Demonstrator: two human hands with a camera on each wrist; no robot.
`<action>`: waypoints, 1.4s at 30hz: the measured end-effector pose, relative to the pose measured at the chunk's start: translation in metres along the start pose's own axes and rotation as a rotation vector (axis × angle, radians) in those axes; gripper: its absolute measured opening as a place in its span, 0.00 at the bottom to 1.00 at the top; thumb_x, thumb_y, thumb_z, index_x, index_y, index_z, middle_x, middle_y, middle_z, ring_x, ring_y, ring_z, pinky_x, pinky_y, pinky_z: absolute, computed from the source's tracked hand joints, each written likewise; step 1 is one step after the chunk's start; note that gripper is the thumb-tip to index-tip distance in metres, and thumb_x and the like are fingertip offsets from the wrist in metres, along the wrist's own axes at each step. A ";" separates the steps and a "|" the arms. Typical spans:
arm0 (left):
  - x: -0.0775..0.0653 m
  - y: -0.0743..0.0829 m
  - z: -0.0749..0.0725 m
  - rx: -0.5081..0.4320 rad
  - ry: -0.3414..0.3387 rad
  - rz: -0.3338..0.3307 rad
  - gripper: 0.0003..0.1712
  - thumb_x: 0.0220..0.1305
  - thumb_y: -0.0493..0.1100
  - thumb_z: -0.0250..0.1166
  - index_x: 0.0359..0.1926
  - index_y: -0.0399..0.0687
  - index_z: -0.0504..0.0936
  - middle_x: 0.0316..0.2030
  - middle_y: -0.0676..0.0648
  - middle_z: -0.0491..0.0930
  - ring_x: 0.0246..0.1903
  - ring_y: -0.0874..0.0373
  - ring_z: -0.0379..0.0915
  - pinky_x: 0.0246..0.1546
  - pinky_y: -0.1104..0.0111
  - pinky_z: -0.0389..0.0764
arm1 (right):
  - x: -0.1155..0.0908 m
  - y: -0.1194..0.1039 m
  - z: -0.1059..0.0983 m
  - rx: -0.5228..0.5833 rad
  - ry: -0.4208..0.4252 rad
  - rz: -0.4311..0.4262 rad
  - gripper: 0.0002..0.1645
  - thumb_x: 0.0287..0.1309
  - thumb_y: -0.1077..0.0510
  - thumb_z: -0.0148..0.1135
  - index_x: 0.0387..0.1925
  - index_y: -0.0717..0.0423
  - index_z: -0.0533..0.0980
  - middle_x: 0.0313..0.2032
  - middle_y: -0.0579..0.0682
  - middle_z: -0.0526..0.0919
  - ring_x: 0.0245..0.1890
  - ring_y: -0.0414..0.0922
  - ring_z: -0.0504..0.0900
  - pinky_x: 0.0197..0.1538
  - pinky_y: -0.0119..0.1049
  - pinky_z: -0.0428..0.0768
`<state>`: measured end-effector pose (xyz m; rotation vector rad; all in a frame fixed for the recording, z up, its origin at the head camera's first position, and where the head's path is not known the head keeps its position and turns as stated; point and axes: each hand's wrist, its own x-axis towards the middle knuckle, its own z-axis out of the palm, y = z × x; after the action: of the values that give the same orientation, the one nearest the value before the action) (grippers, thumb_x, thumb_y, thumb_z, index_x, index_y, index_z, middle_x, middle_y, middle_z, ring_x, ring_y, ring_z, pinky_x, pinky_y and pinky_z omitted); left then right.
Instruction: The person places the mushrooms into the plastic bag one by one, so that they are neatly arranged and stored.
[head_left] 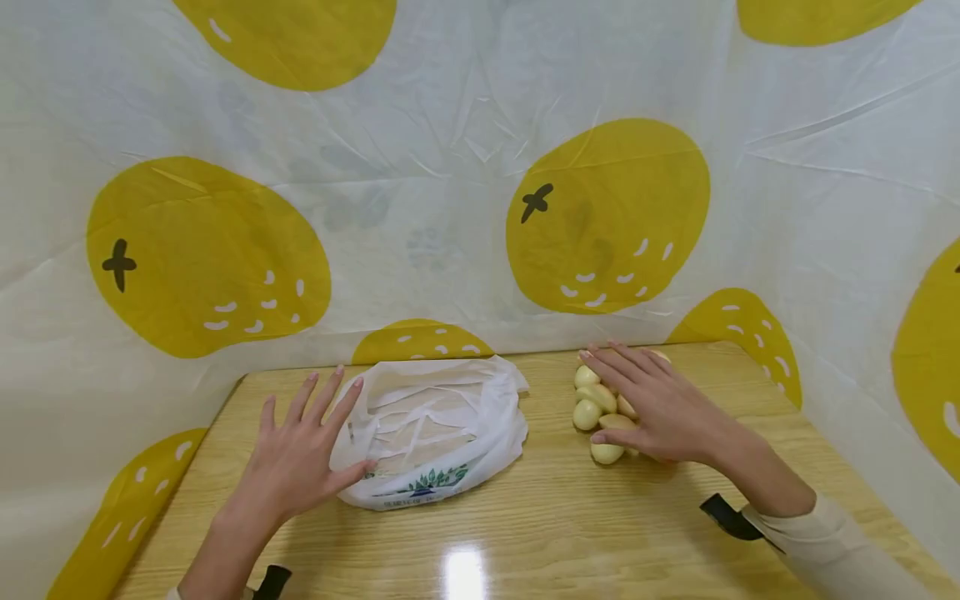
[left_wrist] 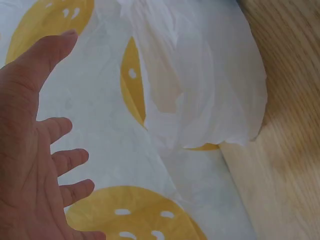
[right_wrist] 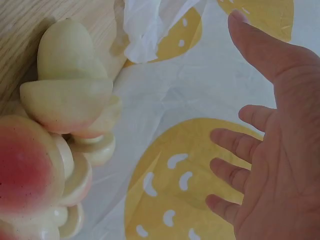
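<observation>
Reading both hands as spread, nothing held. Left hand (head_left: 296, 458): fingers straight and fanned, thumb out wide. From the head cam its thumb and index overlap the near-left side of the white plastic bag (head_left: 427, 425), but my left wrist cam shows a gap between thumb and plastic, so I read that as beside, no grip.

Bag lies on the wooden table (head_left: 570, 533), left of the middle and close to the far edge, broad and crumpled, green plant print (head_left: 433, 479) on the side facing me. Can't tell if anything is inside.

Right hand (head_left: 667, 417): fingers extended, thumb apart, palm down over the pale yellow fruit pieces (head_left: 597, 398). These sit bunched together to the right of the bag, well apart from it; I see red blush on several in the right wrist cam. That cam also has the fingers clear of the bunch, so no hold there either. Can't count the pieces, hand covers part of them.

Dark band (head_left: 731, 517) and cream sleeve (head_left: 832, 542) at the right wrist. Behind everything, white cloth (head_left: 435, 233) with big yellow fruit prints.
</observation>
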<state>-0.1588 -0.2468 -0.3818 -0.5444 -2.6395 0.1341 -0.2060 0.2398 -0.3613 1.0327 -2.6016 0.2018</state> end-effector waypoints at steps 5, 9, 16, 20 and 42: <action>0.000 -0.004 0.004 -0.014 -0.016 -0.008 0.59 0.52 0.74 0.70 0.79 0.57 0.60 0.76 0.42 0.58 0.72 0.38 0.57 0.58 0.27 0.59 | -0.001 0.005 -0.003 0.027 -0.028 0.009 0.59 0.54 0.29 0.69 0.79 0.45 0.56 0.74 0.51 0.64 0.74 0.59 0.60 0.69 0.62 0.59; -0.001 -0.009 0.008 -0.049 -0.070 -0.034 0.57 0.56 0.70 0.70 0.80 0.59 0.57 0.76 0.41 0.58 0.69 0.37 0.62 0.58 0.27 0.60 | -0.003 0.009 -0.004 0.052 -0.045 0.011 0.57 0.55 0.31 0.69 0.79 0.45 0.57 0.74 0.52 0.65 0.73 0.60 0.62 0.68 0.63 0.60; -0.001 -0.021 0.016 -0.194 -0.166 -0.066 0.51 0.61 0.60 0.71 0.80 0.60 0.57 0.70 0.35 0.66 0.59 0.32 0.71 0.52 0.29 0.68 | -0.003 0.017 -0.008 0.115 -0.039 0.003 0.52 0.58 0.36 0.71 0.76 0.52 0.62 0.70 0.55 0.71 0.68 0.61 0.70 0.65 0.64 0.65; 0.000 -0.028 0.024 -0.310 -0.200 -0.083 0.47 0.62 0.56 0.72 0.78 0.57 0.62 0.65 0.34 0.72 0.57 0.32 0.73 0.48 0.33 0.73 | -0.003 0.022 -0.010 0.167 -0.053 0.011 0.50 0.59 0.36 0.70 0.75 0.52 0.63 0.63 0.47 0.79 0.65 0.57 0.73 0.63 0.62 0.69; 0.009 -0.052 0.042 -0.730 -0.319 -0.144 0.33 0.60 0.39 0.74 0.66 0.47 0.76 0.44 0.45 0.76 0.46 0.46 0.70 0.44 0.51 0.75 | -0.013 0.042 -0.015 0.300 -0.154 0.084 0.49 0.61 0.38 0.69 0.77 0.43 0.60 0.55 0.38 0.82 0.61 0.53 0.77 0.57 0.59 0.75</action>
<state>-0.2035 -0.2912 -0.4062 -0.5843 -2.9845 -0.8842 -0.2219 0.2827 -0.3524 1.0719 -2.8165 0.5690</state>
